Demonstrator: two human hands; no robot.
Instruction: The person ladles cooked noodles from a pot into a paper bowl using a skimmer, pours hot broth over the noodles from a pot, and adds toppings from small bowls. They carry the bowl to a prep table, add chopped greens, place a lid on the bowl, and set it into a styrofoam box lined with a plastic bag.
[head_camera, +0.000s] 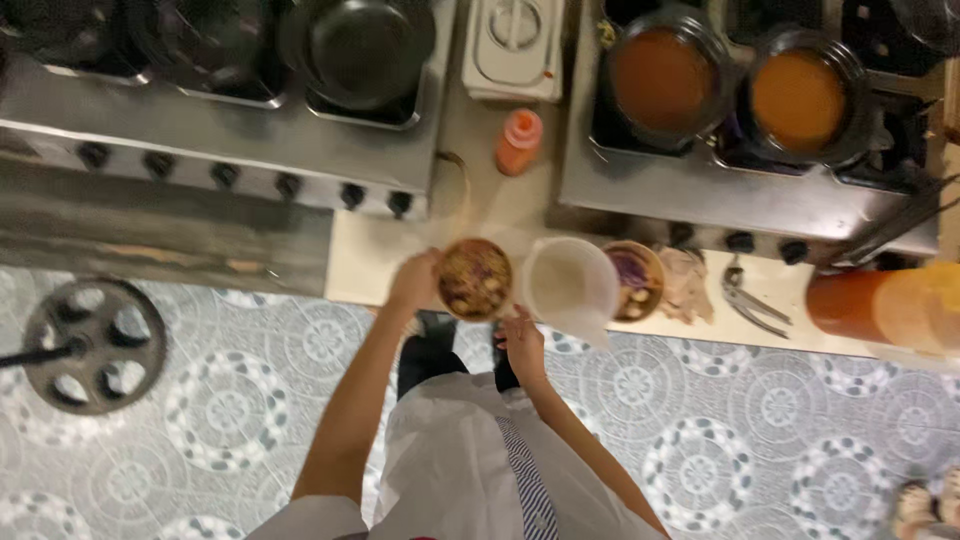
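Two hands, left hand (415, 280) and right hand (522, 340), hold one bowl (475, 279).

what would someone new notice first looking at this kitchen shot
Most striking are the two pots of orange sauce on the stove at upper right. At centre, the left hand and right hand hold a bowl of mixed food at the counter edge, beside a translucent jug. Below lies a grey tiled floor with circle patterns.
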